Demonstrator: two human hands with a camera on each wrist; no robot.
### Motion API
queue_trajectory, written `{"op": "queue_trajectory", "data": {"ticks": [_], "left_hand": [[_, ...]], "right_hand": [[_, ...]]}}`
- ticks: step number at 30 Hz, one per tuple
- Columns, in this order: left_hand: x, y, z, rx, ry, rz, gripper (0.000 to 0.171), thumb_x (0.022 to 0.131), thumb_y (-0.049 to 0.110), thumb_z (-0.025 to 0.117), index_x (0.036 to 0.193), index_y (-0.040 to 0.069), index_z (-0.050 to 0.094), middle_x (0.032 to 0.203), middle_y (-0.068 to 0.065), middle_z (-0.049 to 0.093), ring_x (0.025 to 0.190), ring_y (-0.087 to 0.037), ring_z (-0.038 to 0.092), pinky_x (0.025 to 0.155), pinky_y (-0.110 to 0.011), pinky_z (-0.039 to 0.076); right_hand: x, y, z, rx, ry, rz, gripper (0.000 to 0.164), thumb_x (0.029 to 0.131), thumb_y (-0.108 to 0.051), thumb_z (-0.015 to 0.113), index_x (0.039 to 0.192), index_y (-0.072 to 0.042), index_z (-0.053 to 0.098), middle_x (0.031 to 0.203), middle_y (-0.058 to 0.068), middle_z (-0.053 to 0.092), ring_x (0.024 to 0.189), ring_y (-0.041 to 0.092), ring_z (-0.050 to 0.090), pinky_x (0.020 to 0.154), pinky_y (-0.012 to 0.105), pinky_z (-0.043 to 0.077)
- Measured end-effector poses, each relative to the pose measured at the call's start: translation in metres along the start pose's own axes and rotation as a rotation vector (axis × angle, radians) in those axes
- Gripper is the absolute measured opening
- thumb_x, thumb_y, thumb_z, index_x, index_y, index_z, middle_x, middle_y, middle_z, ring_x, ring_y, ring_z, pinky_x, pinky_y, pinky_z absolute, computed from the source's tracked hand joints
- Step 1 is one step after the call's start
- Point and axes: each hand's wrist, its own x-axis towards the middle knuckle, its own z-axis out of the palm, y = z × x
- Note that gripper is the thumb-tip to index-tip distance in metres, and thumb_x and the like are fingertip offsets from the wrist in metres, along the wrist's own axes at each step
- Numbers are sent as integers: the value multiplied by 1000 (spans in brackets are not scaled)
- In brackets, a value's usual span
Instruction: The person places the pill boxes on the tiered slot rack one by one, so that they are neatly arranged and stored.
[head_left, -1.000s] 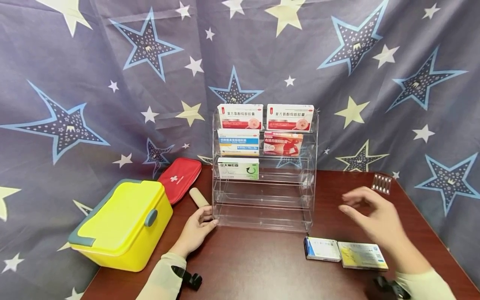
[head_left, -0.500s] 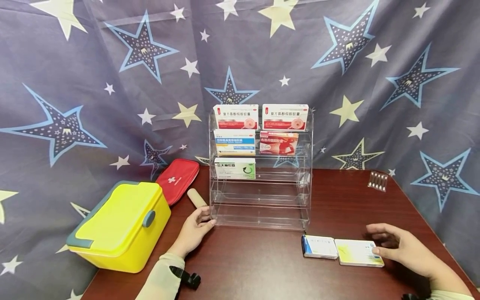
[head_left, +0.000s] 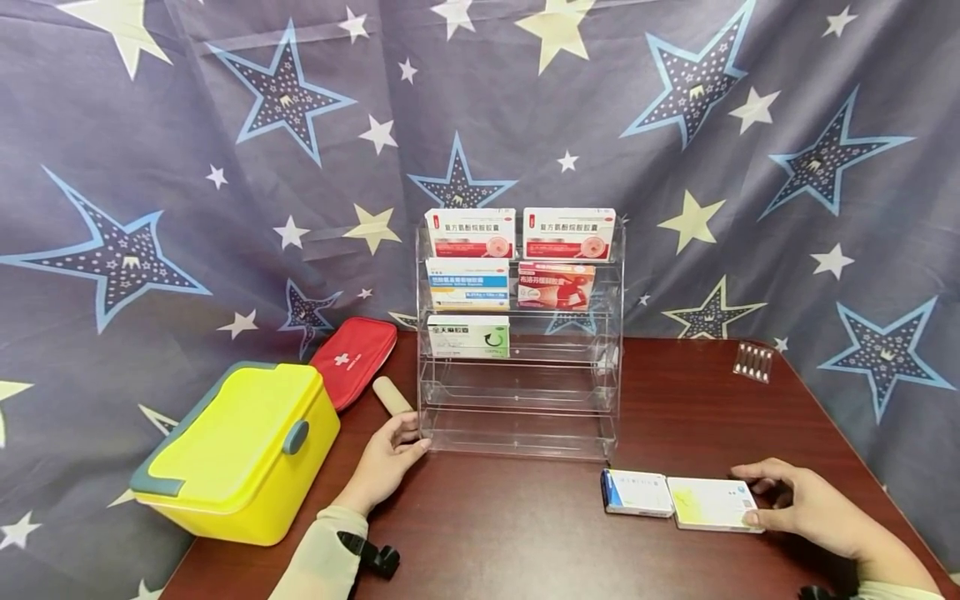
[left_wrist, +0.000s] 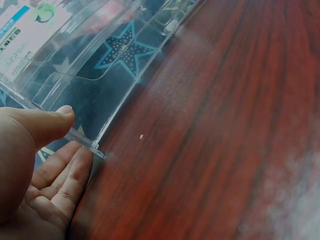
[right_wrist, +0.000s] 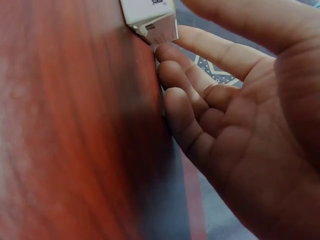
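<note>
In the head view my left hand holds the lower left corner of a clear tiered display rack. The left wrist view shows the thumb on one side of the rack's edge and the fingers on the other. My right hand pinches the right end of a white-and-yellow medicine box lying on the table, thumb at the near edge, index finger at the far one. In the right wrist view the box's end meets the index finger; the other fingers curl beside it. A blue-and-white medicine box lies just left.
Medicine boxes fill the rack's upper tiers, with a green-and-white one lowest. Left of it are a yellow lidded case, a red first-aid pouch and a beige roll. A small blister pack lies at the table's back right.
My right hand has come down and to the right, from above the table to the white-and-yellow box's right end. My left hand stays at the rack's corner. The head view has shifted slightly.
</note>
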Motion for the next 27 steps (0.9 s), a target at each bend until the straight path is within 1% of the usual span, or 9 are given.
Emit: {"op": "queue_trajectory", "data": {"ticks": [3,5,10,13,15,17,20,24,27], "left_hand": [[0,1,0,3,2,4,47,94,5,78,137,-2,58,128,-22,67,119,-37,63,92,-21,54],[0,1,0,5,-1,5,48,95,4,78,137,-2,58,129,-23,66,119,-37,63,93,-21,53],[0,1,0,2,-6,-1,48,95,4,77,138,-2,57,131,-22,65,121,-37,62,94,-23,54],[1,-1,0,-1,-6,-7,48,95,4,77,138,-2,57,130,-22,66,121,-37,62,95,-24,53],[1,-1,0,-6,-5,-3,47,95,4,77,138,-2,57,130,-22,66,121,-37,62,94,-24,53],[1,-1,0,-7,-5,-5,47,95,4,77,137,-2,57,129,-22,66,120,-37,62,94,-23,53],[1,0,0,-12,-5,-1,46,95,3,77,137,-3,57,128,-22,66,120,-37,62,94,-23,54],[0,0,0,-9,-6,-5,46,95,3,77,136,-3,58,128,-22,66,120,-37,62,94,-24,54],[1,0,0,-8,-7,-3,46,95,4,77,136,-3,57,128,-22,66,120,-37,62,94,-24,54]], "right_hand": [[-1,1,-1,-18,3,8,48,76,-2,91,121,-7,72,103,-1,67,87,12,60,64,25,50],[-1,1,-2,2,-10,25,46,78,-2,90,120,-7,71,100,-1,67,85,12,60,63,26,50],[-2,2,-5,121,-57,94,44,83,2,85,122,-7,65,95,4,69,82,17,63,64,28,52],[-2,3,-6,193,-75,103,43,86,5,81,123,-4,63,96,8,69,81,19,65,64,29,55],[-2,3,-6,219,-74,112,42,86,6,80,123,-2,62,95,10,69,79,20,66,63,30,56],[-2,2,-7,220,-65,131,38,89,6,78,122,-2,62,95,10,69,77,20,66,60,31,56],[-1,-3,-9,177,-29,181,29,92,0,77,119,-5,65,94,7,68,74,18,65,55,32,53],[-1,-7,-11,138,11,229,18,98,-6,73,115,-7,67,92,5,68,73,18,65,56,32,52],[-1,-9,-11,126,28,243,15,100,-8,71,115,-7,67,90,6,68,72,20,66,58,32,54]]}}
